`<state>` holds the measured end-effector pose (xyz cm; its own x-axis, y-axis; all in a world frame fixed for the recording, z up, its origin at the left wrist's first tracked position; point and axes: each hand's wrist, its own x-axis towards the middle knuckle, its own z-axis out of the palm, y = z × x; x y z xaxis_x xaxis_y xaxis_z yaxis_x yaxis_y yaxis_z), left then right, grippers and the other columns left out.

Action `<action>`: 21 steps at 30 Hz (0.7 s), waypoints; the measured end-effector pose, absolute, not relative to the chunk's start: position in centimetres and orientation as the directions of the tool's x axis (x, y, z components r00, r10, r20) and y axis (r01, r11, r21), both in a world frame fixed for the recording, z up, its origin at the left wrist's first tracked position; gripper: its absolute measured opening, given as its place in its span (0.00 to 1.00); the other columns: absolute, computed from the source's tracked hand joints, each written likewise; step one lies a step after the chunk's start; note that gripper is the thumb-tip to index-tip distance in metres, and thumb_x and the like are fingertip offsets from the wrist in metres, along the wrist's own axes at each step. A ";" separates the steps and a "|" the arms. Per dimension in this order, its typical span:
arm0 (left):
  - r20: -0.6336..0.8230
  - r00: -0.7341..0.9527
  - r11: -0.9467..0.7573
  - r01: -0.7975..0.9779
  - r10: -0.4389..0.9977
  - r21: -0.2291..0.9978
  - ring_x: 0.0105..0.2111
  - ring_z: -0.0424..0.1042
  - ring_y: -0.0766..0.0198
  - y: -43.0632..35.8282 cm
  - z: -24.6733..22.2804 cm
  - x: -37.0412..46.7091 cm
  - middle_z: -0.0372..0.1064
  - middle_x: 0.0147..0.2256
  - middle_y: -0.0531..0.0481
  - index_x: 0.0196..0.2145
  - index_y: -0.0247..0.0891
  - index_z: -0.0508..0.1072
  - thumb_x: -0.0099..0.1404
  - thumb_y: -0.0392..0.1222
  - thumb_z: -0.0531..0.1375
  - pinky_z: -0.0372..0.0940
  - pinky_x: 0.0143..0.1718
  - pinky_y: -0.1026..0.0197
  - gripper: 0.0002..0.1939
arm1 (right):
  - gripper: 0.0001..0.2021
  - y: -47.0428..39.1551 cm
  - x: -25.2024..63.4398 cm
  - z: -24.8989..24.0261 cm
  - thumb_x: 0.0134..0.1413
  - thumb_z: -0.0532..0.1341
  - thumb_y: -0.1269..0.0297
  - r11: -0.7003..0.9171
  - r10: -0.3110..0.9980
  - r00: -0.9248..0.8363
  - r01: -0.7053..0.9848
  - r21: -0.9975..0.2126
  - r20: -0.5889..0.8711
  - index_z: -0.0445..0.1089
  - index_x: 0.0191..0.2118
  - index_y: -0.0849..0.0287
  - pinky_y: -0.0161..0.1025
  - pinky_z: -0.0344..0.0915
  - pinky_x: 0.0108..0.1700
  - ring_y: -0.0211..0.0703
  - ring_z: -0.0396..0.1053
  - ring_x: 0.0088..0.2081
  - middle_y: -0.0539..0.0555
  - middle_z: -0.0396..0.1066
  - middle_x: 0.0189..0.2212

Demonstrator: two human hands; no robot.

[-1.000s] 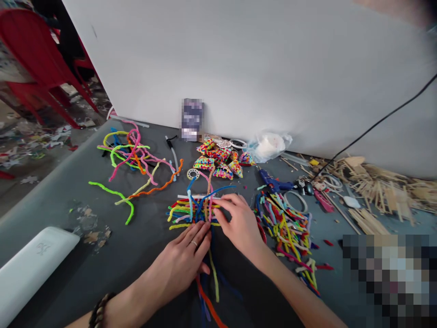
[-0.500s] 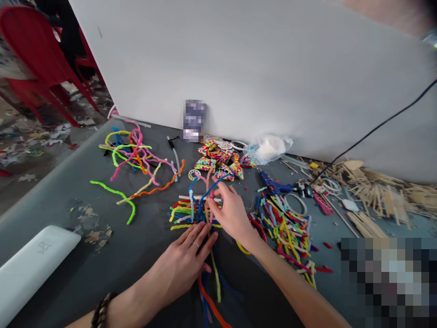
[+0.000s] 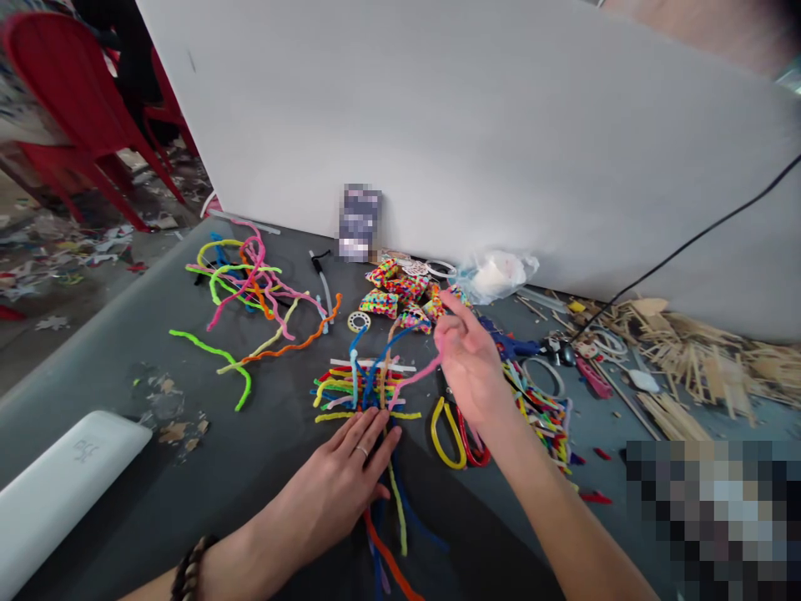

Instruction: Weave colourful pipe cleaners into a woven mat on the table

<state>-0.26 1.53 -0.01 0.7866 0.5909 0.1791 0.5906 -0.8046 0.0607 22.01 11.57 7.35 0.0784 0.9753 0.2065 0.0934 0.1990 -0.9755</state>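
Note:
My left hand (image 3: 350, 459) lies flat, fingers stretched, pressing the near part of a weave of pipe cleaners (image 3: 335, 391) against the table. Short coloured pieces run crosswise in it. Long strands stand up at its far side: light blue, blue and tan (image 3: 388, 346). My right hand (image 3: 469, 363) is raised to the right, closed in a pinch on a pink pipe cleaner (image 3: 416, 377) that slants up out of the weave. From under my left hand, yellow-green (image 3: 399, 509), blue and orange (image 3: 391, 559) ends trail toward me.
Scissors with yellow and red handles (image 3: 448, 446) lie beside my right wrist. Behind it are cut pipe cleaners (image 3: 554, 430) and a blue glue gun (image 3: 516, 346). Patterned woven pieces (image 3: 379, 303) sit beyond the weave. Loose pipe cleaners (image 3: 250, 275) and a white case (image 3: 75, 476) are left; sticks (image 3: 676, 342) right.
My right hand has moved right, away from the upright strands, drawing the pink pipe cleaner out to the side. My left hand stays on the weave.

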 end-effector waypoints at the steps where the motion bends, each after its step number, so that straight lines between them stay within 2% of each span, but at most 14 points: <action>1: 0.180 0.785 -0.803 0.593 0.593 0.059 0.70 0.52 0.48 1.5 -0.1 -0.2 0.51 0.70 0.36 0.72 0.34 0.52 0.77 0.45 0.52 0.57 0.67 0.50 0.30 | 0.36 11.3 22.3 7.5 0.56 0.65 0.44 0.231 0.965 0.101 0.105 -0.967 0.242 0.63 0.66 0.54 0.45 0.68 0.46 0.47 0.70 0.41 0.53 0.72 0.39; 3: 0.187 0.781 -0.800 0.598 0.595 0.051 0.70 0.51 0.49 1.4 -0.3 -0.2 0.51 0.70 0.36 0.72 0.34 0.51 0.77 0.45 0.51 0.56 0.67 0.49 0.30 | 0.32 10.6 22.7 7.4 0.61 0.62 0.46 0.264 0.943 0.160 0.184 -0.947 0.294 0.62 0.66 0.53 0.44 0.68 0.45 0.46 0.70 0.41 0.54 0.72 0.41; 5: 0.192 0.777 -0.796 0.604 0.600 0.041 0.70 0.50 0.48 1.3 -0.5 -0.1 0.51 0.70 0.36 0.72 0.34 0.51 0.78 0.45 0.51 0.56 0.68 0.49 0.30 | 0.25 9.6 22.8 6.9 0.63 0.61 0.49 0.233 0.940 0.155 0.361 -0.903 0.304 0.67 0.62 0.53 0.42 0.67 0.43 0.44 0.69 0.38 0.53 0.73 0.39; 7: 0.196 0.775 -0.794 0.608 0.601 0.029 0.70 0.51 0.48 1.3 -0.6 -0.1 0.52 0.70 0.35 0.72 0.34 0.51 0.78 0.45 0.51 0.56 0.67 0.49 0.30 | 0.17 8.4 22.3 6.1 0.62 0.64 0.51 0.186 0.962 0.057 0.575 -0.797 0.265 0.75 0.51 0.53 0.40 0.65 0.38 0.43 0.67 0.34 0.52 0.72 0.34; 10: 0.207 0.777 -0.796 0.605 0.594 0.012 0.69 0.53 0.47 1.2 -0.7 0.0 0.54 0.69 0.34 0.71 0.32 0.53 0.78 0.46 0.51 0.57 0.67 0.48 0.29 | 0.10 7.1 21.0 5.2 0.58 0.67 0.53 0.161 0.975 -0.025 0.761 -0.628 0.220 0.78 0.39 0.53 0.38 0.62 0.36 0.42 0.68 0.32 0.50 0.70 0.30; 13: 0.225 0.774 -0.794 0.608 0.592 -0.001 0.69 0.54 0.47 1.3 -0.7 0.0 0.56 0.68 0.33 0.70 0.31 0.56 0.77 0.46 0.52 0.57 0.67 0.48 0.29 | 0.05 6.7 19.7 4.7 0.58 0.68 0.58 0.147 0.982 -0.062 0.845 -0.513 0.180 0.77 0.36 0.52 0.37 0.60 0.37 0.43 0.70 0.34 0.49 0.71 0.29; 15: 0.236 0.773 -0.794 0.608 0.589 -0.007 0.69 0.54 0.46 1.3 -0.8 0.1 0.57 0.67 0.32 0.70 0.31 0.57 0.77 0.46 0.53 0.57 0.66 0.48 0.29 | 0.03 6.7 19.2 4.7 0.58 0.67 0.61 0.163 0.984 -0.103 0.860 -0.484 0.148 0.76 0.34 0.53 0.36 0.59 0.37 0.41 0.70 0.33 0.48 0.71 0.28; 18: 0.234 0.772 -0.794 0.608 0.591 -0.002 0.70 0.52 0.45 1.2 -1.0 0.1 0.56 0.68 0.31 0.70 0.31 0.56 0.77 0.46 0.54 0.55 0.67 0.47 0.30 | 0.03 6.5 19.2 4.9 0.59 0.66 0.64 0.190 0.981 -0.146 0.877 -0.442 0.130 0.76 0.34 0.53 0.36 0.59 0.36 0.41 0.70 0.33 0.47 0.72 0.28; 21: 0.230 0.763 -0.786 0.618 0.604 0.016 0.70 0.52 0.46 1.1 -0.9 0.1 0.53 0.69 0.32 0.71 0.31 0.55 0.77 0.48 0.54 0.54 0.68 0.47 0.31 | 0.05 5.8 19.6 4.9 0.61 0.65 0.63 0.214 0.975 -0.177 0.913 -0.347 0.133 0.75 0.32 0.54 0.38 0.58 0.36 0.42 0.70 0.33 0.49 0.72 0.29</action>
